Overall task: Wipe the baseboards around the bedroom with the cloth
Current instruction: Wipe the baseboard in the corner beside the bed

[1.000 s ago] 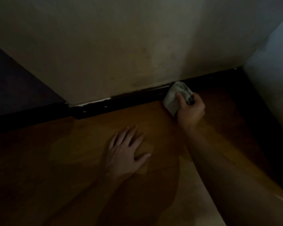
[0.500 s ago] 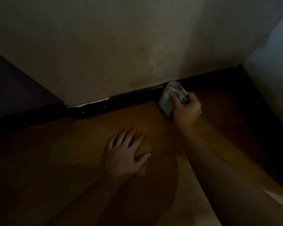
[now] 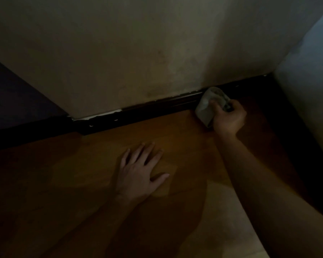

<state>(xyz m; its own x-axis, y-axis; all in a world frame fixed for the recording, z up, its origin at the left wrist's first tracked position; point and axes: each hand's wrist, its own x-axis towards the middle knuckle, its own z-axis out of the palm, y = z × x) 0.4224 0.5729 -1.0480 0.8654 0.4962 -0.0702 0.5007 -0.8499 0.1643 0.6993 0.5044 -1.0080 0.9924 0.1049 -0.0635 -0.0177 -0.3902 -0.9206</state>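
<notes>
The cloth (image 3: 206, 107) is pale grey-white, with a darker patterned patch on its right side. The baseboard (image 3: 157, 108) is black, flecked white toward the left. The floor (image 3: 175, 138) is warm orange-brown wood. The far wall (image 3: 138, 53) is dull cream, the right wall (image 3: 306, 71) bluish grey.

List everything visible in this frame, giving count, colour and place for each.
cloth: one, pale grey, bunched against the baseboard right of centre
baseboard: one run, black, along the foot of the wall to the right corner; pale chips near its left end
wall: one, off-white, upper frame
side wall: one, pale bluish, right edge
floor: one, orange-brown wood, lower frame
dark surface: one, near black, far left; too dim to identify
left hand: one, flat on the floor at centre, fingers spread
right hand: one, grips the cloth at the baseboard
</notes>
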